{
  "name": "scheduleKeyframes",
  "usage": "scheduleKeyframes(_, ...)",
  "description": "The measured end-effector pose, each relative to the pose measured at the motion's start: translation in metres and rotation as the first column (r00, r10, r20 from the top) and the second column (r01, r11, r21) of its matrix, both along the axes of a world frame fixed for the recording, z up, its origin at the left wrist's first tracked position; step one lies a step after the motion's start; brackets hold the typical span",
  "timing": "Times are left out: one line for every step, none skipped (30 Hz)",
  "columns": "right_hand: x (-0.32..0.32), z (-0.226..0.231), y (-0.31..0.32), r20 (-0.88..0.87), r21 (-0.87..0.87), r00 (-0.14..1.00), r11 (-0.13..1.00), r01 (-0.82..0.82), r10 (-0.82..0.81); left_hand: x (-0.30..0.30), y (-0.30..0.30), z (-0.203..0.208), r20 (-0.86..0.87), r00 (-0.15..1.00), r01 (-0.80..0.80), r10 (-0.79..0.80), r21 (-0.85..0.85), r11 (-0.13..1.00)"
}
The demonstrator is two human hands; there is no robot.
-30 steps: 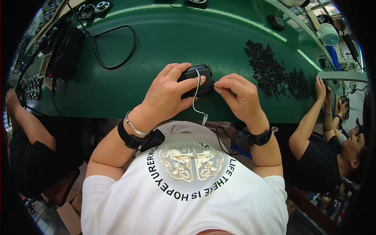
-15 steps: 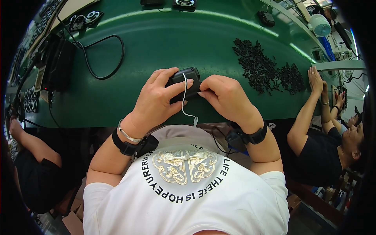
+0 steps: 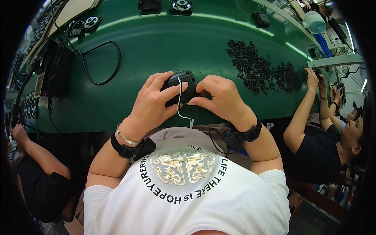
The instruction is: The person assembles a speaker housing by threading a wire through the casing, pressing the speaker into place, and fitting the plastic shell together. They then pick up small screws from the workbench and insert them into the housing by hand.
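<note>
1. The left hand is gripping a small black device from its left side, fingers curling over the top and thumb pressing in from below.
2. The right hand is closing on the same device from the right, fingertips pinching at its right end; both hands are touching it, so neither is nearer.
3. The device is being held just above the near edge of the green surface, right in front of the person's chest, between the two hands.
4. Its long axis is running roughly left to right, from one palm toward the other, tilted slightly up on the right.
5. A thin white wire is crossing the device's face from top to bottom and hanging below it, ending in a small white connector that is dangling free over the shirt.
6. The wire is lying between the left thumb and the right fingertips, closer to the left hand.
7. Farther out on the surface, a scatter of small black parts is lying to the right, well apart from the hands.
8. A black cable is looping on the left side of the surface, beside a dark box.
9. Other people's arms are reaching onto the surface at the far right and low left, well clear of the person's hands.
</note>
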State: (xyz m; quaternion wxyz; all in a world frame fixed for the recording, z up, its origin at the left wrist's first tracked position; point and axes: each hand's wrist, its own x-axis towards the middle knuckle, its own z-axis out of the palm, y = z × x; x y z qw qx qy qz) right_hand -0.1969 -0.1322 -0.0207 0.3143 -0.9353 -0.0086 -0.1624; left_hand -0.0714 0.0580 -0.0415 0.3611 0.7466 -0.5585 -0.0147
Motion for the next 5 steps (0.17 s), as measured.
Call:
scheduleKeyframes(0.0,0.004,-0.005,-0.024,0.014,1.0,1.0,0.021,-0.021,0.0,0.001,0.0,-0.002,1.0,-0.007,0.007,0.003,1.0)
scheduleKeyframes(-0.001,0.007,-0.01,-0.048,0.027,0.998,0.999,0.042,-0.041,0.0,0.001,0.001,0.0,1.0,-0.003,0.003,0.002,1.0)
scheduleKeyframes(0.0,0.008,-0.019,-0.05,0.031,0.998,0.999,0.034,-0.032,0.0,0.001,0.001,0.002,1.0,0.001,-0.001,0.002,1.0)
scheduleKeyframes(0.001,0.008,-0.032,-0.086,0.099,0.987,0.984,0.146,-0.138,0.001,0.002,0.001,0.004,1.0,0.003,-0.003,0.002,1.0)
scheduleKeyframes(0.0,0.01,-0.048,-0.13,0.159,0.96,0.95,0.269,-0.25,0.001,0.002,0.0,-0.006,1.0,0.014,-0.014,-0.003,1.0)
